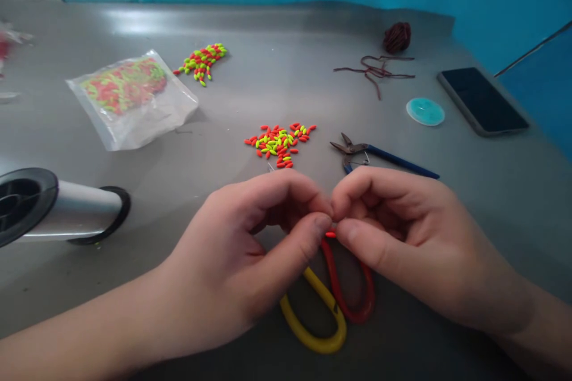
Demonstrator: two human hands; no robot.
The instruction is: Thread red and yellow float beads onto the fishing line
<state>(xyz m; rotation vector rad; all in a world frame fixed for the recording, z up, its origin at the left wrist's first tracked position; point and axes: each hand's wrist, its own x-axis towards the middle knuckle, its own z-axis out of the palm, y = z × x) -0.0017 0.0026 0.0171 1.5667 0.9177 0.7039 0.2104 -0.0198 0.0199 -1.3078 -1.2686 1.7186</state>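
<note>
My left hand [263,244] and my right hand [397,238] meet at their fingertips in the middle, each with thumb and forefinger pinched. A small red bead [330,234] shows in the gap between the two thumb tips; which hand holds it, if either, I cannot tell. Anything else in the pinches is hidden or too fine to see. Under the hands lie scissors with one yellow handle [315,339] and one red handle [369,300]. Just beyond my fingers is a loose pile of red and yellow-green beads [274,141].
Blue-handled cutters [384,155] lie behind my right hand. Leftward are a metallic spool [84,208] with black flanges, a clear bag of beads [143,122] and another bead pile [203,62]. At right are brown cord [379,70], a cord ball [397,37], a turquoise disc [425,111] and a phone [485,101].
</note>
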